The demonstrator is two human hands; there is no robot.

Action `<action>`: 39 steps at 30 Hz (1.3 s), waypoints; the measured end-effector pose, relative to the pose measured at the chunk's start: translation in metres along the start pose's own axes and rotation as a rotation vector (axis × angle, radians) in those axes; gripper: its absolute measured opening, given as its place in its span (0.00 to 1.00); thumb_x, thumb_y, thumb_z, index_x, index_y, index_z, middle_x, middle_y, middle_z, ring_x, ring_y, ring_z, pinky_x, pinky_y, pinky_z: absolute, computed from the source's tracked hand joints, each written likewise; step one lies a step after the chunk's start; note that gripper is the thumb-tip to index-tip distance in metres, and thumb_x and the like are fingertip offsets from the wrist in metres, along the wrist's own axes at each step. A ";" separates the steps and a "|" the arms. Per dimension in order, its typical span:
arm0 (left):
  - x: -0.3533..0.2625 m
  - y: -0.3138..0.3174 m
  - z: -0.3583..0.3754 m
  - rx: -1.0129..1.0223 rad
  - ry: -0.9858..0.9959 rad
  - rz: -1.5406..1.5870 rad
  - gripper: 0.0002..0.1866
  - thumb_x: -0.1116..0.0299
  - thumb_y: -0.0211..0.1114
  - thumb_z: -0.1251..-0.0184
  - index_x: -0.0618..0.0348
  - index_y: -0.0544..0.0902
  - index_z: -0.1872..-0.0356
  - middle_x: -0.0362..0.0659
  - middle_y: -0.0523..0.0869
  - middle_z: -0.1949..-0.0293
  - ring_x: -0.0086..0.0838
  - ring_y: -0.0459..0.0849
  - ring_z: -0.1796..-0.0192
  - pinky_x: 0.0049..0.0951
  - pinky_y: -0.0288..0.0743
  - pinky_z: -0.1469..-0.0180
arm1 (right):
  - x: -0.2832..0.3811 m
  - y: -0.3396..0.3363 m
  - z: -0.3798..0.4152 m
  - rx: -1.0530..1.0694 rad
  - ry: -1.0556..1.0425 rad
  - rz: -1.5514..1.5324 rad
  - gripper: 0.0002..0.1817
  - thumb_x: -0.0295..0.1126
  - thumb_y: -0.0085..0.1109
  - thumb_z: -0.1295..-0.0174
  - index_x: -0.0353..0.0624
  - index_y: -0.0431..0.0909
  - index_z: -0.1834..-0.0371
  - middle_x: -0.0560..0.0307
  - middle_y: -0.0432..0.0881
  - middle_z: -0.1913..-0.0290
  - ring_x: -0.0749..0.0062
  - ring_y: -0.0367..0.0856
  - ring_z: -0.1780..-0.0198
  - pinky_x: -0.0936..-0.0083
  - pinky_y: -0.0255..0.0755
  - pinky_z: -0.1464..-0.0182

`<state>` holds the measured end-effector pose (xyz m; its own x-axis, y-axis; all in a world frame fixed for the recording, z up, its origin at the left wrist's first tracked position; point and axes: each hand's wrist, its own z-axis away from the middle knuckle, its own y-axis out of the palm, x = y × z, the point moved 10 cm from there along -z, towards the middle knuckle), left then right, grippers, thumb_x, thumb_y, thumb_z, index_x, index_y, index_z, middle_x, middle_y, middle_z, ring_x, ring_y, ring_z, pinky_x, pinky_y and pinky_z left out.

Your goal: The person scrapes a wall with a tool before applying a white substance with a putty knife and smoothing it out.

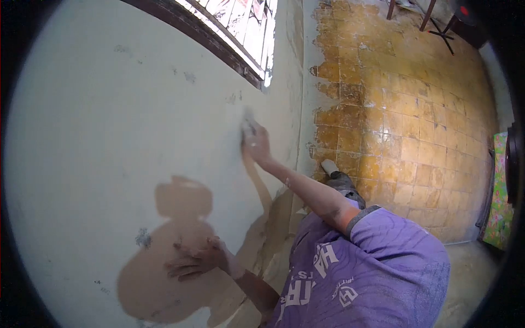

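A pale wall (98, 147) fills the left half of the view, with several small grey patches on it. My right hand (256, 143) reaches across to the wall below the window corner, its fingers pressed together. Something greyish lies at its fingertips, too blurred to make out. Lower down, my left hand (198, 261) rests with fingers spread at the wall, inside a shadow, and nothing shows in it.
A barred window (240, 27) with a dark frame is at the top. Worn yellow floor tiles (404, 115) lie to the right. Dark stand legs (442, 35) are at the upper right, and a green patterned cloth (496, 202) is at the right edge.
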<state>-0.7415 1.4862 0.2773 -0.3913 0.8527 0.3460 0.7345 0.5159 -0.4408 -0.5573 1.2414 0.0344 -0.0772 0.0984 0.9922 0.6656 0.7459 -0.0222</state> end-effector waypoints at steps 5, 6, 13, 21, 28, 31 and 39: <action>-0.005 -0.006 0.000 -0.024 0.035 -0.027 0.43 0.34 0.27 0.29 0.56 0.64 0.27 0.66 0.47 0.24 0.66 0.42 0.23 0.69 0.34 0.29 | 0.100 -0.010 0.001 0.139 -0.306 -0.163 0.17 0.29 0.55 0.37 0.37 0.77 0.45 0.37 0.76 0.73 0.50 0.77 0.75 0.63 0.72 0.67; -0.004 -0.004 0.000 -0.037 0.037 -0.032 0.43 0.34 0.27 0.29 0.55 0.63 0.27 0.66 0.47 0.24 0.66 0.42 0.23 0.69 0.33 0.29 | 0.044 0.001 0.008 0.191 -0.258 -0.102 0.18 0.30 0.57 0.38 0.39 0.77 0.45 0.36 0.77 0.71 0.50 0.78 0.74 0.64 0.72 0.67; 0.002 -0.004 0.000 -0.042 -0.017 -0.027 0.42 0.33 0.25 0.29 0.50 0.64 0.27 0.61 0.46 0.23 0.62 0.40 0.22 0.69 0.32 0.29 | -0.236 0.002 0.078 0.341 0.606 0.245 0.24 0.47 0.58 0.42 0.37 0.80 0.52 0.40 0.83 0.55 0.52 0.82 0.53 0.55 0.72 0.49; 0.002 -0.001 0.002 -0.076 -0.017 -0.015 0.43 0.32 0.24 0.30 0.50 0.63 0.26 0.61 0.46 0.23 0.61 0.40 0.22 0.67 0.30 0.28 | 0.043 -0.013 -0.059 0.174 -0.004 -0.177 0.18 0.29 0.55 0.41 0.40 0.78 0.47 0.34 0.78 0.66 0.40 0.79 0.66 0.58 0.72 0.62; 0.009 -0.001 0.002 -0.071 -0.049 -0.033 0.44 0.30 0.24 0.31 0.50 0.64 0.27 0.61 0.46 0.23 0.60 0.39 0.22 0.68 0.31 0.29 | -0.231 0.004 0.023 0.312 0.599 0.014 0.30 0.30 0.58 0.46 0.43 0.73 0.35 0.37 0.79 0.43 0.55 0.81 0.43 0.67 0.73 0.43; 0.011 -0.001 0.004 -0.085 -0.026 -0.046 0.44 0.30 0.24 0.31 0.49 0.64 0.27 0.61 0.47 0.23 0.61 0.39 0.22 0.68 0.31 0.29 | -0.240 0.010 0.015 0.351 0.557 0.136 0.29 0.30 0.58 0.45 0.42 0.74 0.36 0.36 0.80 0.44 0.53 0.81 0.43 0.64 0.73 0.43; 0.011 -0.003 0.005 -0.083 -0.038 -0.004 0.42 0.31 0.28 0.30 0.49 0.64 0.27 0.62 0.47 0.23 0.61 0.41 0.22 0.69 0.31 0.29 | 0.070 -0.010 -0.063 0.201 -0.150 -0.154 0.14 0.28 0.50 0.33 0.38 0.77 0.47 0.32 0.78 0.65 0.37 0.79 0.64 0.65 0.73 0.64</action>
<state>-0.7509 1.4941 0.2784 -0.4138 0.8539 0.3157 0.7757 0.5122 -0.3688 -0.5227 1.1993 0.1119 -0.2844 0.0590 0.9569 0.4781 0.8739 0.0882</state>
